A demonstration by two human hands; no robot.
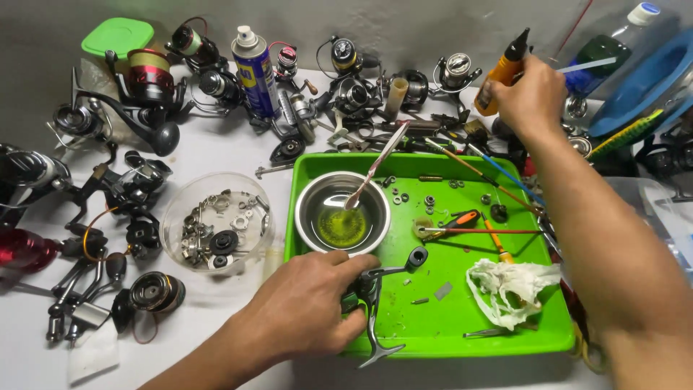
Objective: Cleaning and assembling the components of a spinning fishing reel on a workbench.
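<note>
My left hand (307, 307) grips a spinning reel body (369, 300) at the green tray's (433, 325) front edge; my right hand (530, 94) clasps an orange oiler bottle (503, 72) beyond its far-right corner.

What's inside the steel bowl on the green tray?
The steel bowl holds a shallow pool of clear liquid, looking yellow-green at the bottom, and a brush leaning on the rim with its tip in the liquid. Whether anything lies under the brush tip cannot be seen.
</note>
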